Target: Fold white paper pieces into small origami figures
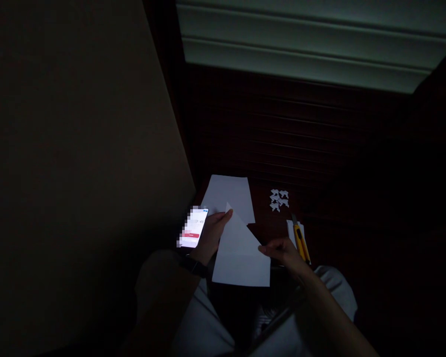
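Observation:
Between my two hands is a white sheet of paper (pixel 241 255), folded on a slant so that its top comes to a point. My left hand (pixel 214 230) pinches the sheet near that pointed tip, thumb on top. Lower down, at the right corner of the slanted edge, my right hand (pixel 282 252) grips the paper between thumb and fingers. Behind it lies a flat stack of white paper (pixel 230 193) on the dark table. Just past my right hand, a yellow utility knife (pixel 300 242) rests on small white paper pieces (pixel 291 229).
Several small folded paper shapes (pixel 278 199) sit in a cluster at the back right of the table. A lit phone (pixel 194 229) stands by my left wrist. A pale wall (pixel 89 124) rises on the left, with slatted panels (pixel 301 44) ahead. The room is dim.

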`<control>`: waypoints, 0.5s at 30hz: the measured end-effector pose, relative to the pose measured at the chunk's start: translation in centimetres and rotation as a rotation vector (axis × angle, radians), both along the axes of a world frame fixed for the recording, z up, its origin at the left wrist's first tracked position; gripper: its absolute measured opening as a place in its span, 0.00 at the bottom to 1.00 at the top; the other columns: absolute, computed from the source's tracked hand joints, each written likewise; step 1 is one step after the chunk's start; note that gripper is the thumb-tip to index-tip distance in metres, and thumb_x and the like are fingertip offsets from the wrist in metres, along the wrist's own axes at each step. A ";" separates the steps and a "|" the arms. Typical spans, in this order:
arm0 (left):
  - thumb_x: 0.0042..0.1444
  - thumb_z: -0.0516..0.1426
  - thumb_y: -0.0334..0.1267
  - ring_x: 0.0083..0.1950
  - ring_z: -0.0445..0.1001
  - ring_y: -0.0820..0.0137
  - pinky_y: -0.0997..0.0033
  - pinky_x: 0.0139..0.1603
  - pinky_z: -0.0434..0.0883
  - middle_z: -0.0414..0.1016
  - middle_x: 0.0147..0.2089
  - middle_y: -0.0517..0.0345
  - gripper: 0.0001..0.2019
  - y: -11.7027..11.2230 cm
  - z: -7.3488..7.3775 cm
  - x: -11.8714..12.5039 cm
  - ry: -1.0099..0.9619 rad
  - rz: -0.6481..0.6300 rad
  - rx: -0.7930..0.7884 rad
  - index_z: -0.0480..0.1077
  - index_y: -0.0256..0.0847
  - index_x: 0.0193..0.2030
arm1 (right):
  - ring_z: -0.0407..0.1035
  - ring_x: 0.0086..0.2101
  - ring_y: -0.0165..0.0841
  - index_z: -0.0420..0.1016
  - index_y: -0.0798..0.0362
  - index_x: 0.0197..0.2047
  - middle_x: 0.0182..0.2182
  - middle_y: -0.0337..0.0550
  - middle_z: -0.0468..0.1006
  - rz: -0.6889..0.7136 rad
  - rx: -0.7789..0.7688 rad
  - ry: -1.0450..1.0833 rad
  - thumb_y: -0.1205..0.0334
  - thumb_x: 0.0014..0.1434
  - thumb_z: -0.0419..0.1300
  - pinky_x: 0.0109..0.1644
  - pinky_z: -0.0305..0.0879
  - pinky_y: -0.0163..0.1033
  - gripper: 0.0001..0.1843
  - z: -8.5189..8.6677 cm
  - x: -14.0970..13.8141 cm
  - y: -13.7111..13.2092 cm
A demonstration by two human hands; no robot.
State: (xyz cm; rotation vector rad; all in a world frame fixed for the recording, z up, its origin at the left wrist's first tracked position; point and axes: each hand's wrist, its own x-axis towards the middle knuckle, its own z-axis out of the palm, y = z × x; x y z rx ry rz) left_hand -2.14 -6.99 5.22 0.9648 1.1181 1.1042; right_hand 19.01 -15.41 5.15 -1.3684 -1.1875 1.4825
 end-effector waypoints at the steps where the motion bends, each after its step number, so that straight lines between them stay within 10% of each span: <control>1: 0.44 0.58 0.51 0.25 0.70 0.70 0.73 0.24 0.66 0.72 0.26 0.56 0.18 -0.1 0.1 0.0 -0.011 -0.013 -0.001 0.71 0.35 0.30 | 0.57 0.19 0.25 0.74 0.58 0.21 0.17 0.38 0.70 -0.001 0.001 0.002 0.52 0.45 0.63 0.22 0.49 0.32 0.16 0.0 0.0 0.0; 15: 0.43 0.60 0.48 0.26 0.71 0.70 0.72 0.27 0.66 0.74 0.27 0.57 0.16 -0.4 -0.6 0.5 -0.157 -0.057 -0.021 0.71 0.36 0.33 | 0.62 0.21 0.27 0.74 0.58 0.22 0.19 0.39 0.72 0.005 0.020 -0.023 0.53 0.47 0.62 0.26 0.56 0.32 0.15 -0.6 0.8 -0.2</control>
